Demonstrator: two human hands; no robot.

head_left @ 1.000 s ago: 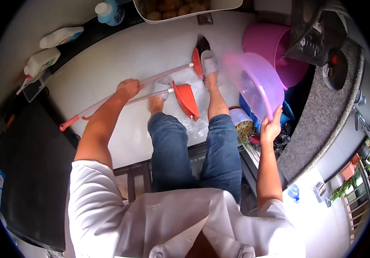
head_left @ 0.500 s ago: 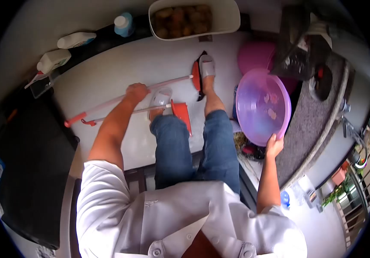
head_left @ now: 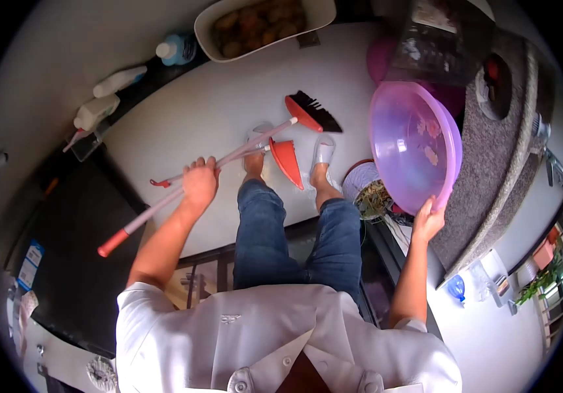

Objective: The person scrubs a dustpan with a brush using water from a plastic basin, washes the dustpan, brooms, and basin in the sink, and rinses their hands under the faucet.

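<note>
My left hand (head_left: 201, 185) is closed around the pale pink handle of a broom (head_left: 305, 115), which has a red head and black bristles. The thinner handle of a red dustpan (head_left: 286, 164) runs through the same grip. Both tools slant across in front of my legs, the broom head beyond the dustpan. At the right, my right hand (head_left: 429, 221) grips the near rim of a pink-purple plastic basin (head_left: 399, 154) with flower prints. The basin is tilted, and its inside looks bare apart from the prints.
A white tub (head_left: 320, 14) of brownish round items stands at the far wall. Several bottles, one a blue bottle (head_left: 178, 50), line the left wall. A bin (head_left: 360, 178) with plant scraps sits under the basin, beside a grey stone counter (head_left: 465, 196).
The broom has come up off the floor and swung nearer the dustpan, with both handles now in my left hand. My feet have shifted, and the basin has moved slightly right.
</note>
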